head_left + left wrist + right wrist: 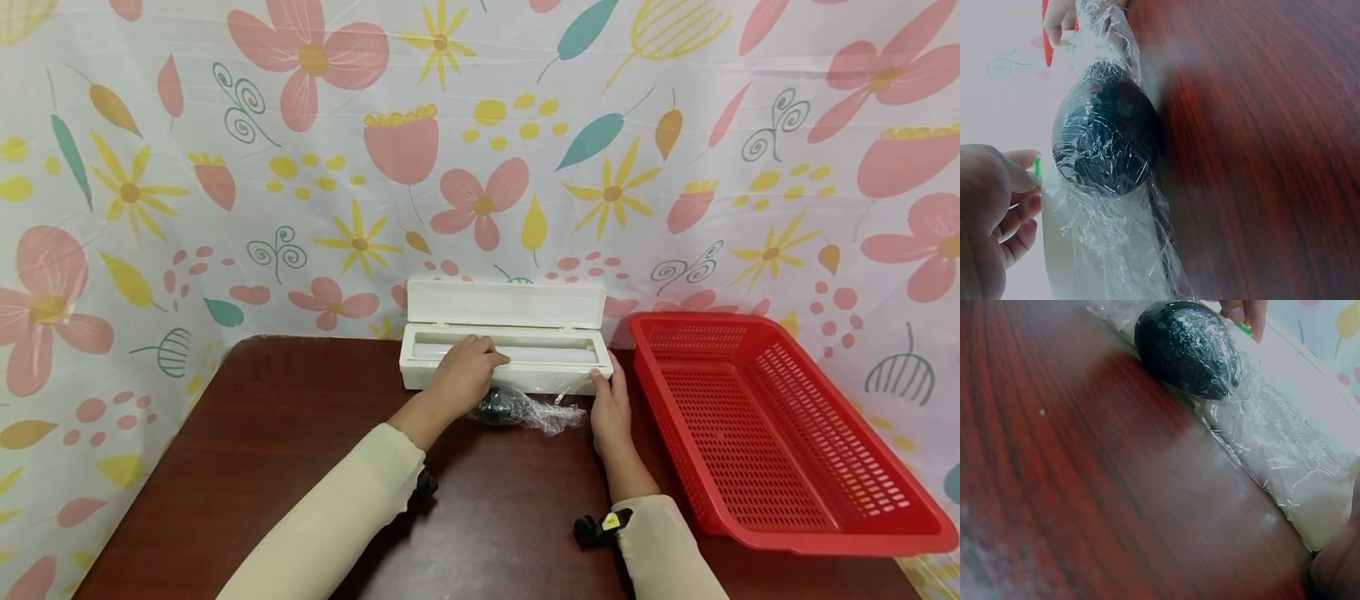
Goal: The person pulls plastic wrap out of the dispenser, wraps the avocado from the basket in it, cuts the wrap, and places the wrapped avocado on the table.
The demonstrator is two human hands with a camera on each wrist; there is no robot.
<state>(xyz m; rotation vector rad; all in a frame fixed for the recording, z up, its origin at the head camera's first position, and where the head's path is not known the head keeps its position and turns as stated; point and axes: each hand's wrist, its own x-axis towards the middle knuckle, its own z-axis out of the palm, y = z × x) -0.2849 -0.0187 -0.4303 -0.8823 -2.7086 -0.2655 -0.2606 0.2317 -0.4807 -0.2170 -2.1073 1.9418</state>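
Note:
A white cling film dispenser stands at the table's back edge, its lid raised and a film roll inside. Against its front lies a dark, egg-shaped thing wrapped in clear cling film, which trails off crumpled on both sides. My left hand reaches over the dark thing. Between its thumb and forefinger it pinches a small green slide cutter at the dispenser's top edge. The right hand grips the dispenser's right end, thumb on the front; its far fingers are partly hidden.
A red slotted plastic basket sits on the right side of the dark wooden table, close beside the right hand. Behind everything hangs a flower-patterned sheet, close to the raised lid. Black straps circle the wrists.

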